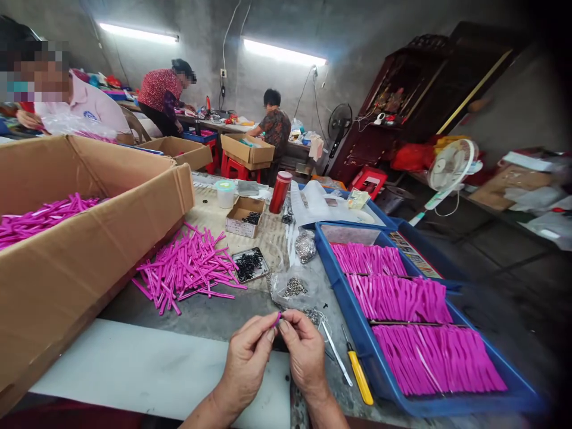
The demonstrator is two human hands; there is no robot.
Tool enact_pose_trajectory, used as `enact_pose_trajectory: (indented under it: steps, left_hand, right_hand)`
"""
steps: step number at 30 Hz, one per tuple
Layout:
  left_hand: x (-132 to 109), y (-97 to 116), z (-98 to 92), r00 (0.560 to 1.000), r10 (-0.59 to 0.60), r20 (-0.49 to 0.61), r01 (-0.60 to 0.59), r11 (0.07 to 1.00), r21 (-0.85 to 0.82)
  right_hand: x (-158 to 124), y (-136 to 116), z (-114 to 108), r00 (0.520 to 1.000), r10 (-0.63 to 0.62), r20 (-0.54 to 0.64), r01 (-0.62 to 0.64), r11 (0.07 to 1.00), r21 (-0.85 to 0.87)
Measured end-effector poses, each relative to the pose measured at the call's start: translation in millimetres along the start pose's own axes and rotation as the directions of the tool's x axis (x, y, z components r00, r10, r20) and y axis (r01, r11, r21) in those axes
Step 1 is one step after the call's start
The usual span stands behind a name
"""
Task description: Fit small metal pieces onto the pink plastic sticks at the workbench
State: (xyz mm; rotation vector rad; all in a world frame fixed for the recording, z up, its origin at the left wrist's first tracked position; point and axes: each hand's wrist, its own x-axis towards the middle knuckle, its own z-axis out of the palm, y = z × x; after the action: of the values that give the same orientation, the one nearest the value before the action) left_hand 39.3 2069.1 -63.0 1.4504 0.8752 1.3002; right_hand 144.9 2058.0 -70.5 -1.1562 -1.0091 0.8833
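My left hand (248, 354) is closed in a pinch on a magenta plastic stick (277, 319), of which only a short bit shows between the fingertips. Right beside it, my right hand (307, 351) also pinches, its thumb and forefinger meeting at the stick's end; what lies between them is mostly hidden. Beyond my hands is a heap of loose magenta sticks (183, 268). A small metal tray of black pieces (250, 263) touches that heap's right side. Just past my fingers lies an open plastic bag of small metal parts (295, 287).
A large cardboard box (102, 238) with more sticks stands left. At right, a blue tray (342, 298) holds rows of magenta pieces. A yellow-handled screwdriver (360, 375) and a white-handled tool (336, 348) lie near my right hand. A red cup (280, 192) stands farther back. Several people work beyond.
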Motion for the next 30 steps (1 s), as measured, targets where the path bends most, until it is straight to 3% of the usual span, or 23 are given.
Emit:
enact_pose_trajectory:
  steps: [8,16,22,30]
  left_hand:
    - [1,2,-0.1,1.000,0.018,0.024,-0.019,0.999,0.051]
    - [0,-1,1.2,1.000,-0.018,-0.004,0.018,1.000,0.010]
    - [1,0,1.3,0.999,-0.036,0.005,0.036,0.999,-0.004]
    - [2,1,0.9,0.999,0.029,0.016,-0.030,0.999,0.035]
  right_hand:
    - [2,-3,-3,0.997,-0.022,0.076,0.028,0.996,-0.081]
    - [2,-2,-1,0.998,-0.046,0.036,0.047,0.999,-0.013]
    - [3,1,-4,0.998,-0.056,0.027,0.058,0.996,-0.072]
    - [4,-1,-12,0.987,-0.096,0.131,0.119,0.976,-0.184]
